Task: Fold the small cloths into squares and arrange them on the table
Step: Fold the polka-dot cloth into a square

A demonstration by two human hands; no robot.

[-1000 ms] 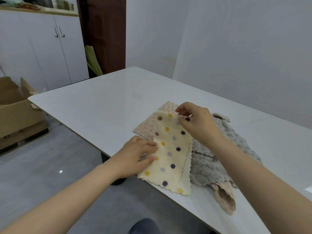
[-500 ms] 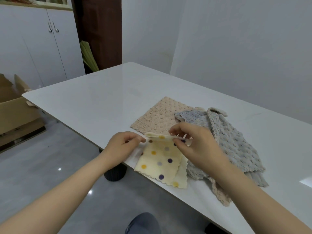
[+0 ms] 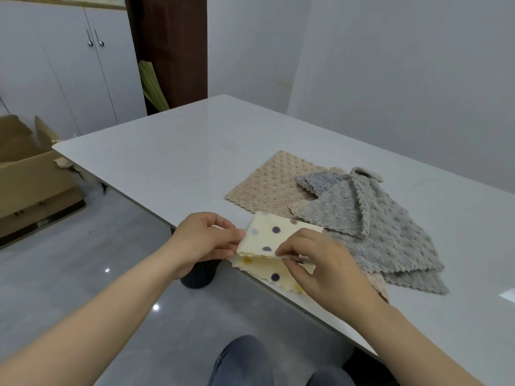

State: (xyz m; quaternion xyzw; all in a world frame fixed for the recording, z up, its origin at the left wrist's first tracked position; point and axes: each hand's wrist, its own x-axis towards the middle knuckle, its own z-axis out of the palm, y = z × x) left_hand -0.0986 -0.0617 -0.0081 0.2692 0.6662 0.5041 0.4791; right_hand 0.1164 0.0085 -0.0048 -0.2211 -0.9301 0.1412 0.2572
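Observation:
A cream cloth with coloured dots [image 3: 267, 240] lies at the near edge of the white table [image 3: 178, 162], its far half folded over toward me. My left hand [image 3: 206, 240] pinches the folded layer at its left corner. My right hand [image 3: 320, 263] pinches the same layer at its right corner, just above the lower layer. Behind it a beige bumpy cloth [image 3: 273, 185] lies flat. A pile of grey textured cloths [image 3: 370, 227] lies crumpled to the right, partly over the beige one.
A dark ribbed bin [image 3: 199, 277] stands on the floor under the table edge. An open cardboard box [image 3: 28, 174] sits on the floor at the left. White cabinets [image 3: 69, 65] and a wall stand behind. My knees [image 3: 242, 363] show at the bottom.
Both hands took the cloth's far edge and brought it toward me, folding the long dotted strip in half. The fold now reaches close to the near edge.

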